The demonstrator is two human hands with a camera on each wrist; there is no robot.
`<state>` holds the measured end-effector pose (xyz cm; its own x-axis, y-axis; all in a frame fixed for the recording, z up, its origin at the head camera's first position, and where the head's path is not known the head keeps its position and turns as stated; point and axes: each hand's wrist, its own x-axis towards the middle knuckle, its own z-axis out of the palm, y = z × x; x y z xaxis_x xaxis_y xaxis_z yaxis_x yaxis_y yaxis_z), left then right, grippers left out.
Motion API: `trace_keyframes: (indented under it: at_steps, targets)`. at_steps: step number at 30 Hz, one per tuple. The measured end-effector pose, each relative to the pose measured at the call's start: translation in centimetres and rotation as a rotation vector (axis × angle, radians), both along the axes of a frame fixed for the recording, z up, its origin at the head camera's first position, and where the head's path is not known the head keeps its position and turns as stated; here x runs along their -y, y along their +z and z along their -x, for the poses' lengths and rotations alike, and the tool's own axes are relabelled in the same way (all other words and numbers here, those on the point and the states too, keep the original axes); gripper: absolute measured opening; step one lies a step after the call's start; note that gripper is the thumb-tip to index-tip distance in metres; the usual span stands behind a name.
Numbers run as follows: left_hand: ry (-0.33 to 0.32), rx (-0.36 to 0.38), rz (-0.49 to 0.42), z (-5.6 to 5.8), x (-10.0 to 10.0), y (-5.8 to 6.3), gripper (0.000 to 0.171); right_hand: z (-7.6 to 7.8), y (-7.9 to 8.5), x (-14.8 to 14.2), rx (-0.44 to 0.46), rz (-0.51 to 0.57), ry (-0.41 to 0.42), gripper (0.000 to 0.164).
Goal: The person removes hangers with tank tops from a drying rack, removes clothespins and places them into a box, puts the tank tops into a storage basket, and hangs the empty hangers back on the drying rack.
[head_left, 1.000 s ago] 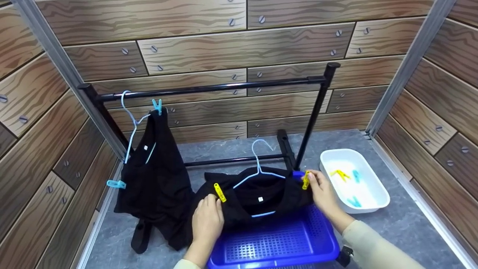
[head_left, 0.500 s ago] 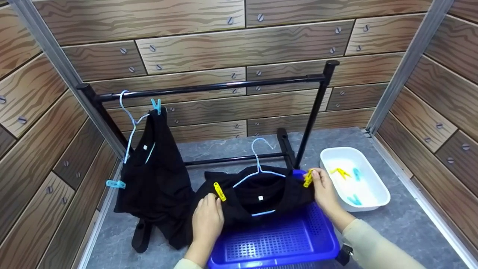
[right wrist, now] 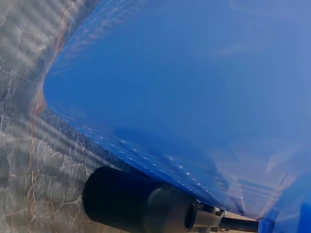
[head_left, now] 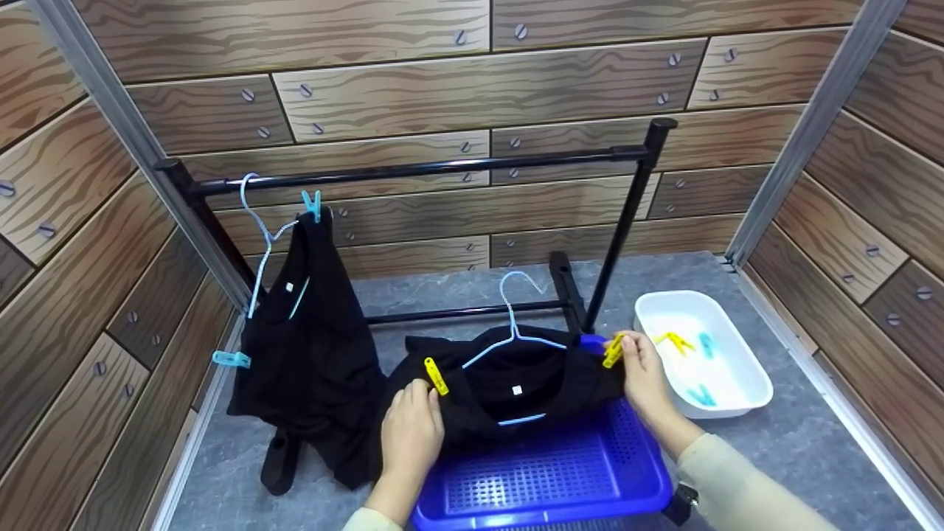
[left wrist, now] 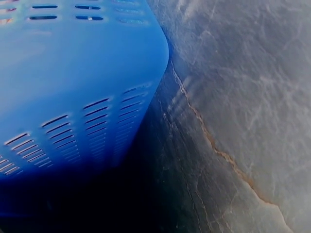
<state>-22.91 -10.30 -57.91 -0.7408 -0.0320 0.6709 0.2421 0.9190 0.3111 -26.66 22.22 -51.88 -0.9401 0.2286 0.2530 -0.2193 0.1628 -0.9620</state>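
Note:
In the head view, a black garment point(head_left: 472, 420) lies over the purple-blue basket point(head_left: 546, 520) with a light-blue wire hanger point(head_left: 510, 313) in its neck. My left hand point(head_left: 413, 428) holds the garment's left shoulder, fingers curled. Just above those fingers a yellow clothespin point(head_left: 436, 376) is clipped to the cloth. At the right shoulder my right hand point(head_left: 649, 380) pinches another yellow clothespin point(head_left: 613, 350) between thumb and fingers; whether its jaws grip the cloth is hard to see. Neither hand shows in the wrist views, where the basket wall point(left wrist: 73, 73) fills much of the left one.
A black clothes rack point(head_left: 442, 168) stands behind, a second black garment point(head_left: 317, 317) hanging at its left with blue clothespins point(head_left: 231, 359). To the right, a white tub point(head_left: 737, 402) contains yellow and blue clothespins. The rack's black foot point(right wrist: 131, 199) sits close to the basket.
My right hand has shifted slightly to the right with the yellow clothespin, which leans more. My left hand and the garment have stayed nearly still.

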Motion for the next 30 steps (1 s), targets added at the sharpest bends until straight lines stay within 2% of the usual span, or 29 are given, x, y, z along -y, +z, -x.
trace_keyframes:
  at_steps: [9,16,21,23,30]
  targets:
    - [-0.005,-0.01,-0.001,0.0,0.0,0.0,0.016,-0.1,-0.1,0.1,-0.036,0.045,-0.006,0.024]
    - [-0.001,0.0,-0.002,0.0,0.1,0.1,0.017,0.1,-0.2,-0.2,-0.063,0.128,-0.015,0.023]
    - [0.002,0.008,-0.006,0.0,0.1,0.1,0.018,1.0,-1.9,-1.1,-0.075,0.138,-0.016,0.026]
    - [0.004,0.009,-0.007,0.0,0.1,0.1,0.018,1.4,-2.5,-1.5,-0.069,0.126,-0.022,0.027]
    - [0.004,0.016,-0.01,0.0,0.1,0.0,0.017,1.2,-2.1,-2.0,-0.011,0.147,-0.022,0.025]
